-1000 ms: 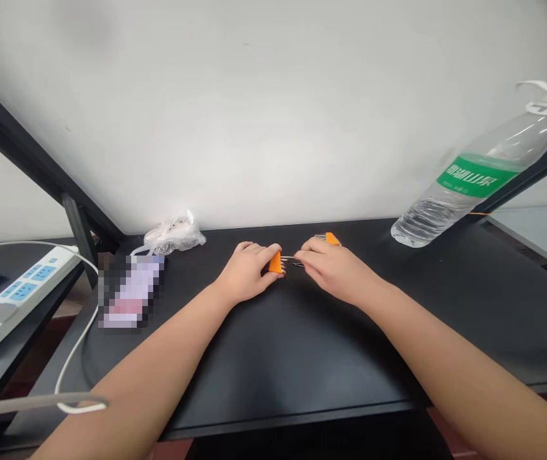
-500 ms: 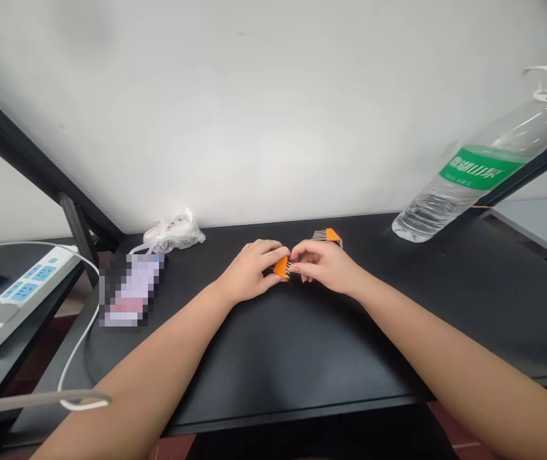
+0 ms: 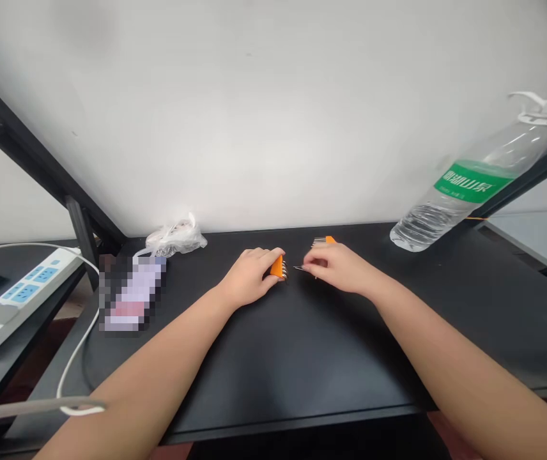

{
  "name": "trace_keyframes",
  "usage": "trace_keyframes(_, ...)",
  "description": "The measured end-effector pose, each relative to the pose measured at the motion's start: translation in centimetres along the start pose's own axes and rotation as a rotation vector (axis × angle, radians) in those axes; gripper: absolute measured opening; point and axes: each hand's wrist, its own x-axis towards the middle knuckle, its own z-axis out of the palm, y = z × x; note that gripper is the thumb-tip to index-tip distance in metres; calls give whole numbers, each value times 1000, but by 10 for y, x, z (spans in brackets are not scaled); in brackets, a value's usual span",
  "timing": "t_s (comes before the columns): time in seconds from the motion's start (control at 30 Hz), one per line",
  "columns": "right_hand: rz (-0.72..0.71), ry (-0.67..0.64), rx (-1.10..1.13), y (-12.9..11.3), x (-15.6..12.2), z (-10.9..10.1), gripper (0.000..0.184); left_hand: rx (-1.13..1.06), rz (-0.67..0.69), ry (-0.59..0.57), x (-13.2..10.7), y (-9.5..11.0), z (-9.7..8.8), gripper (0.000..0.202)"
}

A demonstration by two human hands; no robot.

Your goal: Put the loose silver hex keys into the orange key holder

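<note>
My left hand (image 3: 249, 276) rests on the black table (image 3: 302, 345) with its fingers closed round a small orange holder (image 3: 278, 266) whose thin metal pins stick out to the right. My right hand (image 3: 338, 267) lies just right of it, pinching a thin dark metal pin (image 3: 300, 268) that points toward the holder. A small gap separates the pin's tip from the holder. Behind my right hand lies a second orange holder (image 3: 326, 241) with metal pins, untouched.
A clear water bottle (image 3: 465, 191) with a green label stands at the back right. A crumpled plastic bag (image 3: 175, 236) and a pixelated flat object (image 3: 132, 294) lie at the back left. White power strips (image 3: 19, 291) and a white cable (image 3: 72, 358) sit at the left.
My right hand, close against the orange holder half a second ago, has drawn back to the right with a pin in its fingers. My left hand stays on the holder.
</note>
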Motion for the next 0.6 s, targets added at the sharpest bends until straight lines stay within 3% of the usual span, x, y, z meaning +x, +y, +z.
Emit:
trace_keyframes(0.13,18,-149,-225,13,-2,-3,10,21,-21,20,0,-3,1,43)
trace_keyframes(0.37,4,-87,-384,0,-10,17,13,65,-21,51,-1,-6,3,44)
trace_keyframes(0.6,-122,42,-118,-21,-7,16,13,90,13,35,-1,-6,4,49)
